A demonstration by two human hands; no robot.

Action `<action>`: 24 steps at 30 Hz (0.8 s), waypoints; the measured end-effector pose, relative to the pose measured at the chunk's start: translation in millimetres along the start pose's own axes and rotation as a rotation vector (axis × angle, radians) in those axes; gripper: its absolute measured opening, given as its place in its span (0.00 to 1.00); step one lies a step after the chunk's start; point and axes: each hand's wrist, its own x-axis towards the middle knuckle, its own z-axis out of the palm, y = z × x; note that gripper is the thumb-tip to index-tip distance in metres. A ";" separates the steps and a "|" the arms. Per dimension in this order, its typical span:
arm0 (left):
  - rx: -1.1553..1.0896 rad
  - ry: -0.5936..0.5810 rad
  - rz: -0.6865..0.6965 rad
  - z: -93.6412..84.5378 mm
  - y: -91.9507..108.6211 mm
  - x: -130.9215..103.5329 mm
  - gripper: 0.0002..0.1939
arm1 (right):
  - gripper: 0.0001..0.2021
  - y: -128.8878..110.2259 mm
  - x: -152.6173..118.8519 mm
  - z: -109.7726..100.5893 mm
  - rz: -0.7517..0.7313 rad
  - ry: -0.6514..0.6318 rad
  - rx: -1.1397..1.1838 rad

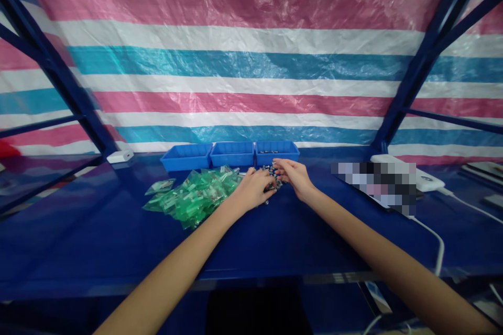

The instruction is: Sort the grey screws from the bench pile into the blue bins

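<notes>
Between my two hands lies a heap of small metal parts (271,170) that look like screws or bolts, too small to make out exactly. My left hand (255,188) rests over the heap's left side, fingers bent and spread, with the tips partly hidden among the pieces. From the right, my right hand (296,175) reaches to the heap, its fingers slightly curved and apart. No held piece shows in either hand. Left of them spreads a pile of green and clear small plastic bags (196,196), close against my left hand.
Three blue bins stand in a row behind: a left bin (186,157), a middle bin (232,154) and a right bin (277,152) with a few metal pieces inside. At right lie a pixelated phone-like device (373,183) and a white power bank (430,182) with cables. A white adapter (120,156) sits far left.
</notes>
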 end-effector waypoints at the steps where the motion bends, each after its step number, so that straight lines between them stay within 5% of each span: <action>1: -0.005 0.003 0.005 -0.2 0.4 -0.1 0.05 | 0.09 0.4 -0.2 0.2 -0.005 -0.003 -0.001; 24: -0.045 0.016 0.027 -0.7 5.4 1.2 0.08 | 0.06 -15.8 8.6 -11.1 -0.086 0.134 -0.025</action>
